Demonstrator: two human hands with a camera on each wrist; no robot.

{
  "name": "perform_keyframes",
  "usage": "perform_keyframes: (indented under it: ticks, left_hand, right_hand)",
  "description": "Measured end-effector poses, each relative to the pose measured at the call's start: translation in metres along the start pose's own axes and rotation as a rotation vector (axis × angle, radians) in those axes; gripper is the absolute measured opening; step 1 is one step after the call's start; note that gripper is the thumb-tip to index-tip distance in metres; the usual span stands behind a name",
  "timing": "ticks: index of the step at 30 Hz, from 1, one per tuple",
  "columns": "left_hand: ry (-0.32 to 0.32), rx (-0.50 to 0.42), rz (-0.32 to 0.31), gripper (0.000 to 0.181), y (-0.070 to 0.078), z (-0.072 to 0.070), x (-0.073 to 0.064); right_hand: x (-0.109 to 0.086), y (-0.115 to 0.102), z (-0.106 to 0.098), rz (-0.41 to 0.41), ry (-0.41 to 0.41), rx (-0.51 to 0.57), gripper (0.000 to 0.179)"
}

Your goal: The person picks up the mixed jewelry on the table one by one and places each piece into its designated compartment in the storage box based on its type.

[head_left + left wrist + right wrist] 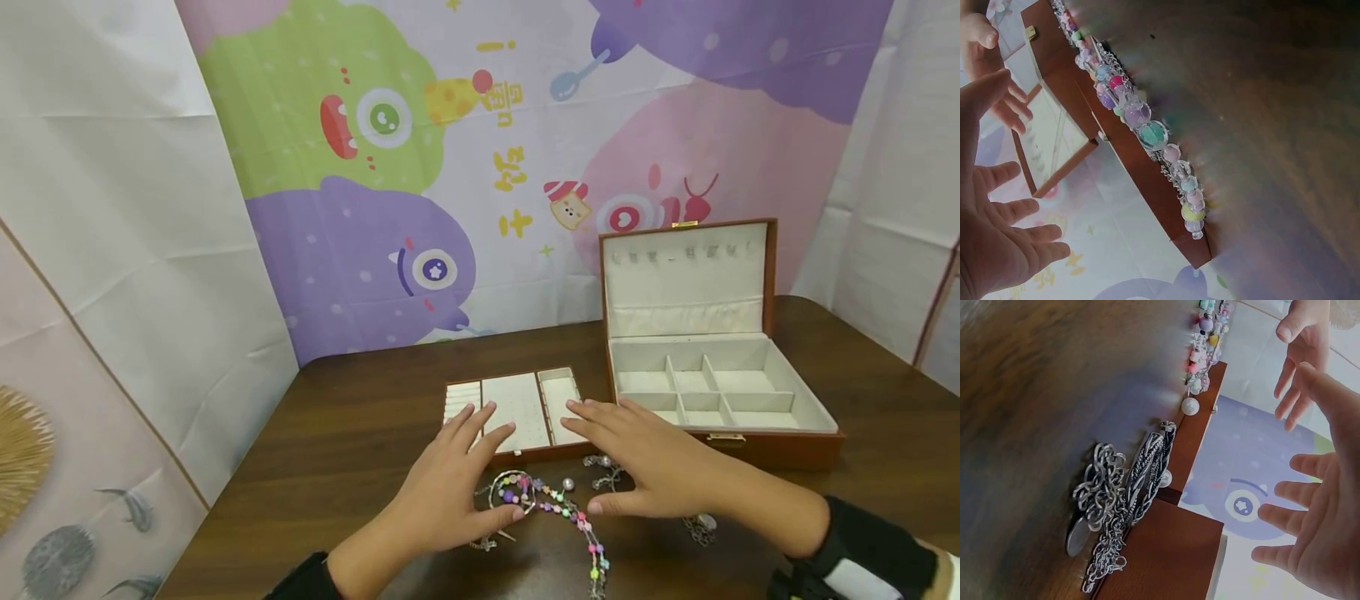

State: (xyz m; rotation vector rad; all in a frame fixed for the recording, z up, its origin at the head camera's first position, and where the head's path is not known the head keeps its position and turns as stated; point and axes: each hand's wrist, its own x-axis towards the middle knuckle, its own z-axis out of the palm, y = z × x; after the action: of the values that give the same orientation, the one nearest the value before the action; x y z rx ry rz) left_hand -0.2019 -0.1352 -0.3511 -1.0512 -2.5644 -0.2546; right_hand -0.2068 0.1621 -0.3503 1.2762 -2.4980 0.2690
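Brown wood tabletop [315, 467], going left to right. Left hand [442, 492]: grip wide, fingers spread, held above the left end of the beads. Tray [525, 400] sits mid-tabletop, short of the back edge: ridged section left, flat panel in the middle, slim compartment right. Beads [592, 550], multicoloured strings, lie in front of the tray, between the hands, trailing toward the front. Pearl [568, 483] just beside them. Bracelet [1147, 472], braided, lies in front of the gap between tray and box. Right hand [652, 467]: grip wide too, fingers spread, above the tabletop. Chain [1099, 487], silver with a disc, lies in front of the box. Box [795, 450] stands toward the back right corner, lid up, white compartments in two rows.
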Motion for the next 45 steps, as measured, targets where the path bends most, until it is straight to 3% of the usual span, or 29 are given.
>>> perform_keyframes:
  ticks: [12, 18, 29, 36, 39, 45]
  left_hand:
    - [-0.035, -0.062, -0.012, 0.071, 0.002, 0.0, 0.003]
    - [-0.036, -0.092, 0.013, 0.06, 0.003, -0.001, 0.008]
    - [-0.286, -0.18, 0.069, 0.041, 0.0, -0.01, 0.03]
    - [-0.447, -0.194, 0.021, 0.025, 0.006, -0.006, 0.04]
    - [-0.481, -0.147, -0.013, 0.022, 0.008, -0.002, 0.04]
    - [-0.472, -0.066, -0.004, 0.024, 0.009, 0.013, 0.041]
  right_hand:
    - [0.001, 0.002, 0.002, -0.003, 0.065, 0.013, 0.071]
    - [0.007, 0.003, 0.004, 0.002, 0.073, 0.027, 0.066]
    - [0.021, 0.003, 0.006, 0.044, 0.048, 0.08, 0.053]
    - [0.024, 0.002, 0.009, 0.072, 0.031, 0.135, 0.04]
    - [0.023, 0.002, 0.011, 0.075, 0.026, 0.152, 0.037]
    - [0.022, 0.003, 0.013, 0.062, 0.012, 0.178, 0.031]
